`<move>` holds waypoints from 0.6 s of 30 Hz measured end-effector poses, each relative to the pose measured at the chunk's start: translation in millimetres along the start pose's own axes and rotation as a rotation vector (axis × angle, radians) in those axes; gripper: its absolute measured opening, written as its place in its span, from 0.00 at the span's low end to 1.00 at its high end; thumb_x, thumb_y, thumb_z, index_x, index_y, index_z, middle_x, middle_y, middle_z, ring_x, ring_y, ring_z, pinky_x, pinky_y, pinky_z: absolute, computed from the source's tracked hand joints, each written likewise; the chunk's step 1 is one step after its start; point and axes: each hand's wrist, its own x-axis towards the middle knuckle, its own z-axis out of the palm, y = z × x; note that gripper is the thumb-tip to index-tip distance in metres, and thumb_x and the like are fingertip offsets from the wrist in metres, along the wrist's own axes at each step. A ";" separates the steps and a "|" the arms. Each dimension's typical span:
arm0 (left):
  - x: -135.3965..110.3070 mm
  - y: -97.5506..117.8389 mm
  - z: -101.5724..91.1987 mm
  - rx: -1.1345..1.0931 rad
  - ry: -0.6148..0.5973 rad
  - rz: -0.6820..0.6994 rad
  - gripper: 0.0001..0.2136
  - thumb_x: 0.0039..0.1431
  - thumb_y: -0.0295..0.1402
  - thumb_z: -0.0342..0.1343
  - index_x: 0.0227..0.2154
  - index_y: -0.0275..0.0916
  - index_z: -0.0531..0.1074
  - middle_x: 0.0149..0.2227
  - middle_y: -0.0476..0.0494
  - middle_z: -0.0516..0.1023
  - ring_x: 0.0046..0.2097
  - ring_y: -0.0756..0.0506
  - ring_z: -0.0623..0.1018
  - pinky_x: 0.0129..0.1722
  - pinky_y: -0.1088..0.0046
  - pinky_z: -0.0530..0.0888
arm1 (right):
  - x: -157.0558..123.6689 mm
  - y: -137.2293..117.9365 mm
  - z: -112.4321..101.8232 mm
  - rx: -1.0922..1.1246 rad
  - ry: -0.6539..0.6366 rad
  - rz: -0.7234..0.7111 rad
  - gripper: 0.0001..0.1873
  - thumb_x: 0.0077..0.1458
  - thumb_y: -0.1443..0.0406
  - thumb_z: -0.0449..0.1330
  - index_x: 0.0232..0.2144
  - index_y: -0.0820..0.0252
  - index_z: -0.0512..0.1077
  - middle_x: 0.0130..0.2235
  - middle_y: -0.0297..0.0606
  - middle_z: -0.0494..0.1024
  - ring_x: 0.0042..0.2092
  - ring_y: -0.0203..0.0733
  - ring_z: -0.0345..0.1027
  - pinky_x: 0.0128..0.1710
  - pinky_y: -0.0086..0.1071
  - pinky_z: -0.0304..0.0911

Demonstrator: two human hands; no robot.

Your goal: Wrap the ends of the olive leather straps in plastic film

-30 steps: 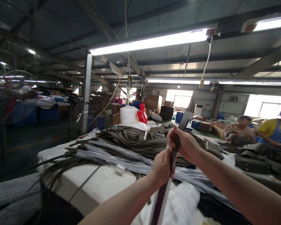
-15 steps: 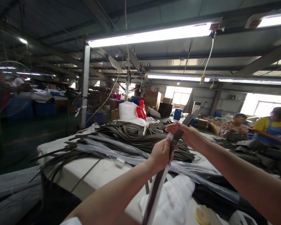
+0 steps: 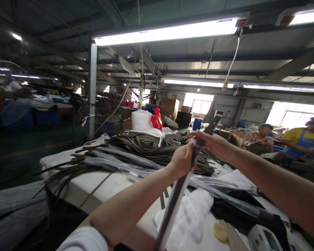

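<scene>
My left hand (image 3: 183,158) is closed round a long dark strap (image 3: 179,186), which slants from the bottom edge up to the right. Clear plastic sleeving seems to cover its lower part. Higher up, my right hand (image 3: 210,141) grips the same strap, fingers behind it, near its bare upper end with small holes. Behind my hands a thick bundle of dark straps (image 3: 136,148) lies across a white-covered table (image 3: 86,190). Long clear plastic sleeves (image 3: 115,164) lie over the bundle's near side.
White crumpled wrapping (image 3: 191,219), a yellow tape roll (image 3: 219,232) and a white device (image 3: 264,238) lie at the near right. A white foam roll (image 3: 141,120) and a red bag (image 3: 156,119) stand behind. Two people sit or stand at the right; a metal post (image 3: 92,90) rises left.
My right hand has closed in on the strap, its fingers now round it. The strap's upper end stands slightly higher. The view has shifted a little.
</scene>
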 end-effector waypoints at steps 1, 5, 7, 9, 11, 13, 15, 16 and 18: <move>0.6 -1.0 0.7 -0.013 0.001 -0.001 0.29 0.59 0.63 0.41 0.28 0.39 0.66 0.13 0.54 0.64 0.12 0.51 0.64 0.11 0.77 0.61 | 3.7 -7.5 -8.4 0.022 0.117 -0.051 0.20 0.49 0.50 0.68 0.36 0.59 0.75 0.31 0.36 0.81 0.31 0.40 0.74 0.31 0.33 0.70; 1.8 -6.4 4.8 -0.019 -0.012 -0.021 0.28 0.59 0.62 0.42 0.27 0.39 0.66 0.13 0.55 0.64 0.12 0.51 0.63 0.10 0.77 0.59 | 11.6 -30.0 -36.7 -0.010 0.356 -0.190 0.23 0.44 0.54 0.72 0.41 0.56 0.72 0.33 0.35 0.81 0.33 0.41 0.76 0.33 0.34 0.73; 3.5 -4.7 8.0 -0.009 -0.021 -0.039 0.27 0.60 0.61 0.42 0.27 0.40 0.65 0.13 0.54 0.64 0.12 0.51 0.63 0.10 0.77 0.59 | 9.4 -31.4 -38.7 -0.109 0.302 -0.198 0.28 0.39 0.57 0.74 0.42 0.56 0.72 0.30 0.34 0.80 0.32 0.40 0.76 0.33 0.33 0.72; 7.3 2.0 11.7 -0.001 -0.019 -0.043 0.26 0.62 0.58 0.41 0.27 0.40 0.65 0.13 0.54 0.64 0.12 0.51 0.63 0.11 0.77 0.60 | 5.9 -28.2 -32.8 -0.179 0.268 -0.213 0.30 0.36 0.58 0.76 0.43 0.57 0.72 0.28 0.32 0.79 0.30 0.40 0.75 0.31 0.32 0.70; 13.4 12.2 15.1 0.008 -0.017 -0.025 0.24 0.64 0.56 0.40 0.28 0.39 0.65 0.13 0.54 0.65 0.12 0.51 0.64 0.11 0.77 0.61 | 3.4 -24.3 -22.9 -0.216 0.258 -0.220 0.30 0.36 0.56 0.75 0.42 0.59 0.73 0.27 0.32 0.78 0.30 0.39 0.74 0.31 0.32 0.69; 20.9 22.7 17.8 0.020 -0.024 0.003 0.24 0.65 0.54 0.39 0.28 0.39 0.65 0.13 0.54 0.66 0.12 0.51 0.65 0.12 0.77 0.61 | 2.2 -21.8 -12.3 -0.243 0.262 -0.236 0.26 0.38 0.54 0.73 0.39 0.60 0.75 0.27 0.34 0.78 0.29 0.38 0.72 0.30 0.31 0.67; 27.8 30.3 19.2 0.025 -0.027 0.016 0.25 0.66 0.54 0.38 0.27 0.39 0.66 0.13 0.53 0.67 0.12 0.51 0.65 0.12 0.77 0.62 | 0.8 -20.9 -2.8 -0.277 0.253 -0.262 0.24 0.42 0.52 0.70 0.38 0.61 0.76 0.29 0.35 0.78 0.28 0.36 0.69 0.28 0.30 0.65; 30.4 32.4 19.2 0.025 -0.023 0.018 0.26 0.66 0.54 0.37 0.27 0.38 0.66 0.13 0.52 0.67 0.12 0.50 0.66 0.12 0.77 0.62 | -0.3 -20.7 1.1 -0.291 0.230 -0.264 0.24 0.44 0.51 0.69 0.39 0.61 0.76 0.30 0.35 0.79 0.27 0.35 0.68 0.26 0.29 0.64; 33.2 33.3 18.0 0.029 -0.001 0.025 0.26 0.66 0.54 0.39 0.26 0.38 0.66 0.13 0.52 0.67 0.12 0.51 0.65 0.12 0.77 0.61 | -3.7 -19.5 6.3 -0.280 0.147 -0.230 0.25 0.48 0.49 0.66 0.42 0.60 0.76 0.33 0.37 0.80 0.26 0.35 0.67 0.25 0.29 0.63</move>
